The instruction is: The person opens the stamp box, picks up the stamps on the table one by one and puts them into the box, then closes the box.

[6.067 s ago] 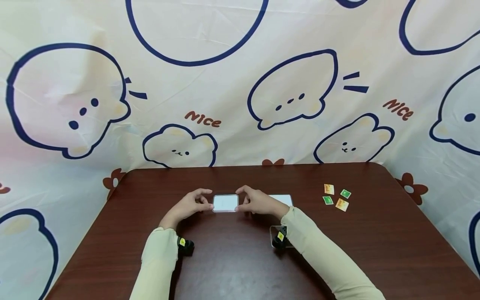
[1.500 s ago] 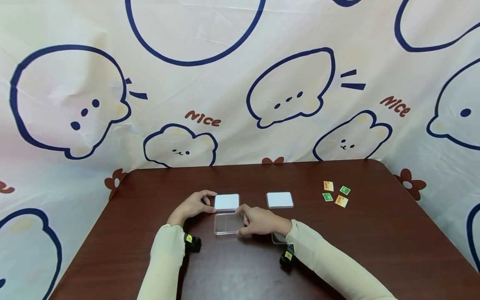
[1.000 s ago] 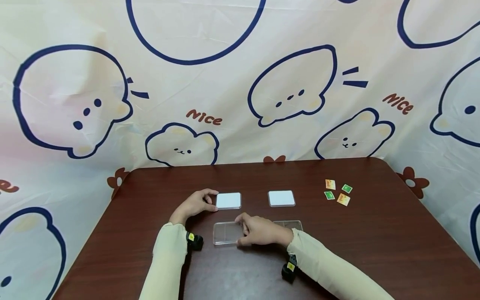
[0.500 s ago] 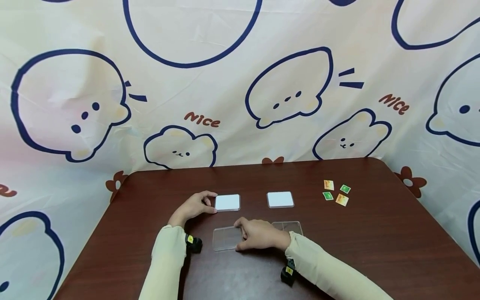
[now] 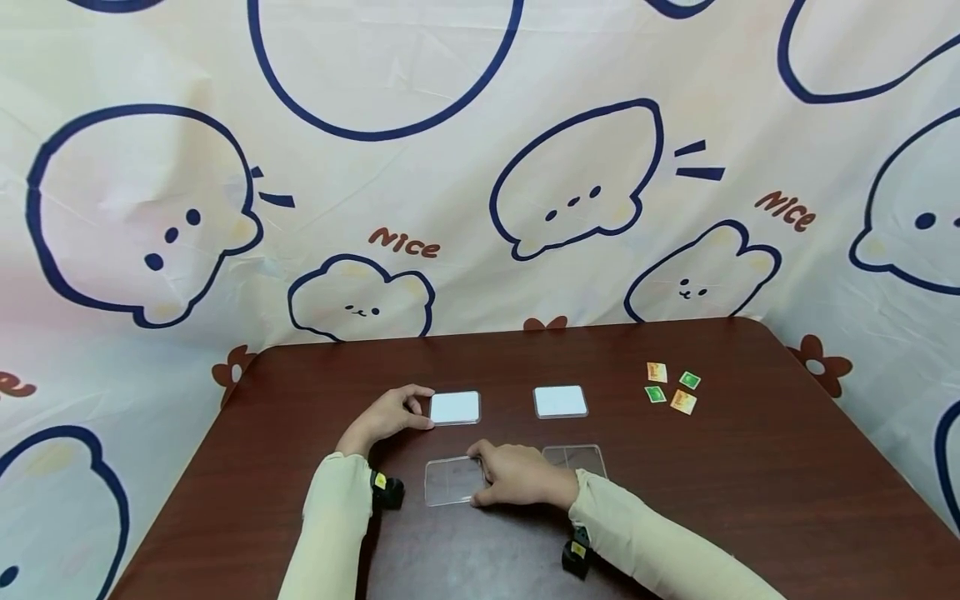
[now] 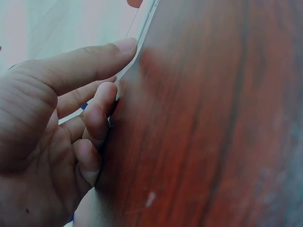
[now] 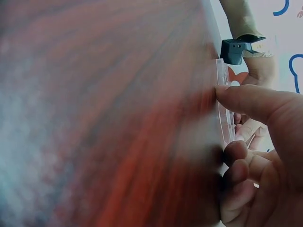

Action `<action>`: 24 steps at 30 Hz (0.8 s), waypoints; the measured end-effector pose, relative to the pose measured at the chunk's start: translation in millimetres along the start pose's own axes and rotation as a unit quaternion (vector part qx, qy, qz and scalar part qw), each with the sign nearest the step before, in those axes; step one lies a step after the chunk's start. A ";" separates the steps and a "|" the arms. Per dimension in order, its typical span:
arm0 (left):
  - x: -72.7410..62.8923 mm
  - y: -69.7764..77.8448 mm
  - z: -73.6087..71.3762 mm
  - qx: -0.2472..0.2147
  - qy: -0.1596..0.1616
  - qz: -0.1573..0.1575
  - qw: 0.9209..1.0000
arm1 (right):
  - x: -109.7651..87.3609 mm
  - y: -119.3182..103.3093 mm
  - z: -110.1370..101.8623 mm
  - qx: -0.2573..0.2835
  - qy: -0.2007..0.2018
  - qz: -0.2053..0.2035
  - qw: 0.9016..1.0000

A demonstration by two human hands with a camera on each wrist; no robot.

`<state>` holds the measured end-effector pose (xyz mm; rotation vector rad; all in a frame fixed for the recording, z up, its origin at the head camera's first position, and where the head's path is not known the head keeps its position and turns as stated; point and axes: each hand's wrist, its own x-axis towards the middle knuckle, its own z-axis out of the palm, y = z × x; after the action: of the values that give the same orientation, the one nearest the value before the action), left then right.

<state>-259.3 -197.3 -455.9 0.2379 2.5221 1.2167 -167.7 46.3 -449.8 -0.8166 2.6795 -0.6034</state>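
On the table, a shallow clear plastic box point(image 5: 454, 407) filled with white stands left of centre. My left hand point(image 5: 379, 417) holds its left side between thumb and fingers. In the left wrist view the thumb point(image 6: 94, 66) lies on the box's edge point(image 6: 146, 21). Nearer to me, a flat clear plastic lid point(image 5: 453, 482) lies at the tabletop. My right hand point(image 5: 521, 475) pinches its right end by the near and far edges, hiding that end. The right wrist view shows the thumb point(image 7: 244, 98) against the lid's thin side point(image 7: 222, 75).
A second white-filled box point(image 5: 561, 402) stands to the right of the first. In front of it lies another clear lid point(image 5: 581, 457), partly behind my right hand. Several small orange cards point(image 5: 683, 402) and green cards point(image 5: 656, 394) lie at the right on the brown table point(image 5: 757, 492).
The lid has come off the left box and slid toward me in my right hand, slowing to almost nothing lately. My left hand has stayed at the box.
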 end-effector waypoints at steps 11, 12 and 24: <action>-1.2 1.9 0.4 -0.001 0.000 -0.007 1.000 | 0.0 3.4 1.5 0.006 0.010 -0.002 1.000; -1.4 2.1 0.4 0.001 -0.001 -0.005 1.000 | -0.3 3.7 1.2 0.011 0.010 -0.003 1.000; -1.9 1.1 1.1 0.000 0.000 -0.005 1.000 | -4.0 10.0 1.9 0.092 0.008 -0.031 0.995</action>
<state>-257.1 -196.4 -455.2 0.2244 2.5217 1.2120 -168.5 55.5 -455.6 -0.8491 2.5722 -0.8613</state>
